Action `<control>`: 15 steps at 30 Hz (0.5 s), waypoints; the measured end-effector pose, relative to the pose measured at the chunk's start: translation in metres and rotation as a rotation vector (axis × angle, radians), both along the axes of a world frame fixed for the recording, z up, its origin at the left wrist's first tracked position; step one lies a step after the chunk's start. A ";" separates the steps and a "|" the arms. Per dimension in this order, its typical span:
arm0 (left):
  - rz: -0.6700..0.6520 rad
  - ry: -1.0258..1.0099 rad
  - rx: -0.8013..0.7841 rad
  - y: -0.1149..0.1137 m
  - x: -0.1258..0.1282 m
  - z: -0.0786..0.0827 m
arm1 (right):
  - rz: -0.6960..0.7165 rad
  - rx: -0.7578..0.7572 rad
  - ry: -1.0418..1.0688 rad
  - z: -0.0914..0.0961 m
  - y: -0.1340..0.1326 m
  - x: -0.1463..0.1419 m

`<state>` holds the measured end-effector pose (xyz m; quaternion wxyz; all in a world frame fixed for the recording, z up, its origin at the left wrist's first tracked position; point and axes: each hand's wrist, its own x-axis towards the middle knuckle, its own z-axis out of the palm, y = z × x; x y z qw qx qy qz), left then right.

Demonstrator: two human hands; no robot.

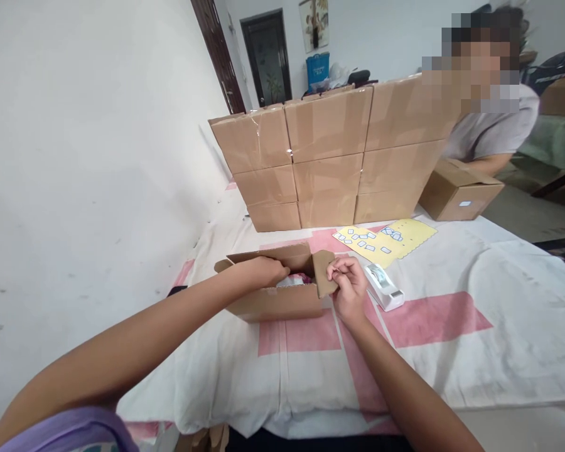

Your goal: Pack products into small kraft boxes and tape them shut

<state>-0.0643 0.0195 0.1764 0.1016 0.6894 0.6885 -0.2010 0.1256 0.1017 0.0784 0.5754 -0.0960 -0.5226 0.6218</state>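
Observation:
An open cardboard box [277, 304] stands before me on the cloth, its flaps raised. Over its left side reaches my left hand [267, 271], the fingertips down inside and mostly hidden by the hand itself. Something pink and white, perhaps a wrapped item [297, 279], shows within the box beside those fingers; whether they grip it I cannot tell. On the right, my right hand [349, 285] has its fingers curled and pinched at the edge of the box's end flap [324, 273]. A white tape dispenser [385, 287] lies just right of that hand.
Stacked closed cartons [327, 157] form a wall behind the box. Yellow sheets with white labels [381, 242] lie in front of it. At the right, another person [494, 125] leans by a closed carton [461, 191]. A white wall [85, 125] bounds the left.

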 end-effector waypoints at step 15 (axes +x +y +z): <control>0.038 0.057 -0.138 -0.014 0.011 -0.004 | 0.090 -0.037 -0.007 -0.007 -0.002 -0.004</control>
